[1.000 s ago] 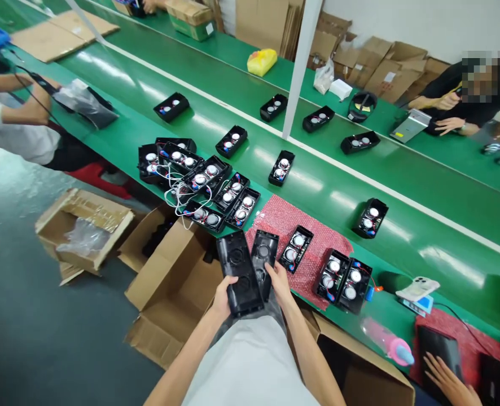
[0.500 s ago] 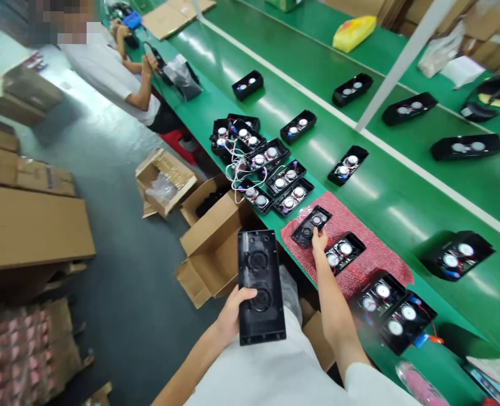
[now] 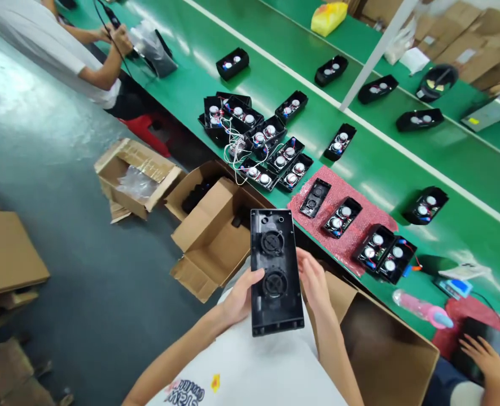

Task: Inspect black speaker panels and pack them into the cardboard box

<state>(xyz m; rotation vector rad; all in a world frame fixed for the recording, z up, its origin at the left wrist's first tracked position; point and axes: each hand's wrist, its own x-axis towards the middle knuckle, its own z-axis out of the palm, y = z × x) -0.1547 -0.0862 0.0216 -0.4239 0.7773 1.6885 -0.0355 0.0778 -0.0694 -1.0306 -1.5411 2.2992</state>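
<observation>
My left hand (image 3: 240,296) grips a black speaker housing panel (image 3: 279,307) by its left edge, thumb on the front. The panel is upright before my shirt, its inner side with two round grilles facing me. My right hand (image 3: 314,279) is at the panel's right edge, fingers extended; some fingertips are hidden behind it. On the pink bubble wrap (image 3: 296,204) lie a smaller-looking black panel (image 3: 315,197) with two dark grilles and a speaker housing (image 3: 342,217) with two white round drivers. Two more speaker halves (image 3: 384,254) sit at the wrap's right end.
Several speaker housings with white cables (image 3: 250,144) are piled on the green bench (image 3: 186,101); more stand farther back. Open cartons (image 3: 207,248) are on the left, another carton (image 3: 385,349) at right. A co-worker (image 3: 64,51) works at upper left; another person's hand (image 3: 487,355) is at lower right.
My right hand has left the panel on the bubble wrap and come to the held panel's right edge. A white disc seen at the wrap panel earlier no longer shows. The view has shifted right.
</observation>
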